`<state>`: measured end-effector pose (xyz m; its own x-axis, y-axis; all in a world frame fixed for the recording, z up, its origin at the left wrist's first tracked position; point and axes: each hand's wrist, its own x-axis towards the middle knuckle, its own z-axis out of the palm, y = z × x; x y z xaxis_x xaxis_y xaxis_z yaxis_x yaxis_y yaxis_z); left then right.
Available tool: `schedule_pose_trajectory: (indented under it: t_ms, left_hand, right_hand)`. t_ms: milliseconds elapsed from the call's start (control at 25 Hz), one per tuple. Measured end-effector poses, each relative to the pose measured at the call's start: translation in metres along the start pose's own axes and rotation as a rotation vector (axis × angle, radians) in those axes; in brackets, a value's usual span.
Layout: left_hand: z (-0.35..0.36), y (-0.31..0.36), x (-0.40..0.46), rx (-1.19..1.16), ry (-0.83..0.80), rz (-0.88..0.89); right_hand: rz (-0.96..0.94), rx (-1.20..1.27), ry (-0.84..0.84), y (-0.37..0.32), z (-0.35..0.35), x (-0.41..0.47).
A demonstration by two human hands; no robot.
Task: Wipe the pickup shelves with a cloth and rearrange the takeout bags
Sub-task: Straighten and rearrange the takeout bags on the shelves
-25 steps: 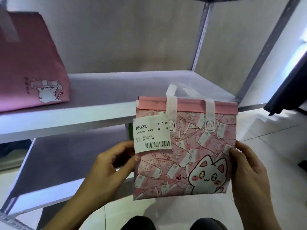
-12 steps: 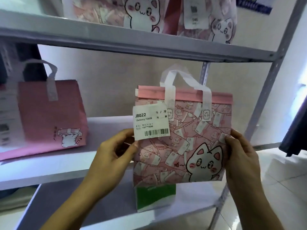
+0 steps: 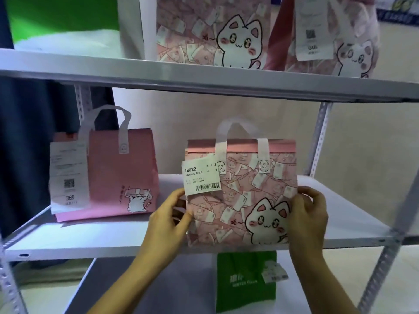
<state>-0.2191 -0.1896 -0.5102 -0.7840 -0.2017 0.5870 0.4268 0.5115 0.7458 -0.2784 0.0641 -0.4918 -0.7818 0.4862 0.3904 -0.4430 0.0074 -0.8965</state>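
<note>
Takeout bag (image 3: 240,196) with cat print is gripped at both side edges; left hand (image 3: 169,219) curls thumb and fingers round the left edge, right hand (image 3: 309,217) clasps the right edge; its base sits at the front lip of the middle shelf (image 3: 102,234), contact not certain. Walls appear soft and thin, likely light; support low on the sides, or use the white handles (image 3: 242,134); avoid the receipt label (image 3: 201,177). Plain pink bag (image 3: 120,175) stands well left; green bag (image 3: 246,282) sits below.

Four pink bags (image 3: 240,196), one green bag (image 3: 246,282).
</note>
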Motion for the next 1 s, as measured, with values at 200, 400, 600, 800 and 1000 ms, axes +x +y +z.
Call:
schedule_pose_trajectory:
  t_ms: [200,400,600,800,1000]
  left_hand:
    - [0.007,-0.020,-0.006,0.065,0.174,-0.056]
    - [0.015,-0.031,-0.009,-0.033,0.292,-0.096]
    - [0.013,-0.045,-0.012,-0.002,0.271,-0.149]
    - [0.013,-0.054,-0.009,0.091,0.135,-0.194]
    - [0.024,-0.052,-0.007,0.080,0.107,-0.151]
  right_hand:
    - [-0.168,-0.290,-0.020,0.030,0.011,-0.010]
    - [-0.212,-0.505,-0.103,0.055,0.013,-0.017]
    - [-0.141,-0.585,-0.246,0.064,0.042,-0.020]
    - [-0.135,-0.651,-0.330,0.072,0.053,-0.022]
    - [-0.156,-0.662,-0.370,0.074,0.038,-0.012]
